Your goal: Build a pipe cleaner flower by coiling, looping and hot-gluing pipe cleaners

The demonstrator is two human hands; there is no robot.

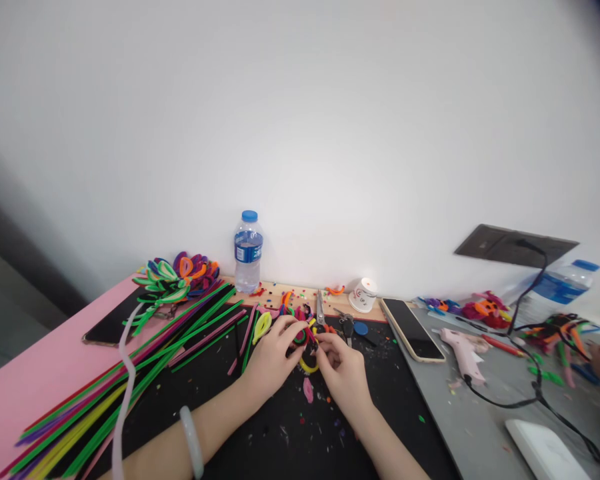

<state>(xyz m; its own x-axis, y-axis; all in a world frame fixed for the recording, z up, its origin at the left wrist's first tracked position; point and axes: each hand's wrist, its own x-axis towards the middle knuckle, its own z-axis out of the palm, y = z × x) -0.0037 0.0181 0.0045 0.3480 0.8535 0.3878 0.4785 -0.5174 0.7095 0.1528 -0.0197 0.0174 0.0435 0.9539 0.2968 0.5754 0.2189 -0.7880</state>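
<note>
Fuzzy chenille wire, bent into small loops of yellow, red and green: one part-made piece (307, 345), pinched between both hands at the middle of the black mat (260, 427). Left hand (273, 357) curled over it, fingertips closed on the loops; right hand (343, 373) nipping its lower yellow edge. Judged partway: a few loops joined, far fewer than the finished pieces nearby.

- Finished looped flowers (180, 277), green, purple, orange; far left, by the wall.
- Straight stems (130, 380), long bundle, mostly green with yellow, red and purple; fanned across mat and pink board (35, 373).
- Scissors (321, 310), metal, just beyond the hands.
- Clippings, many colours, scattered over the mat.
- Water bottle (249, 253), clear plastic, blue cap, upright at the wall.
- Phone (413, 329), face up, right of the mat.
- Glue gun (460, 353), pale pink, corded, on the grey surface (480, 427).
- More looped pieces (480, 308), far right.
</note>
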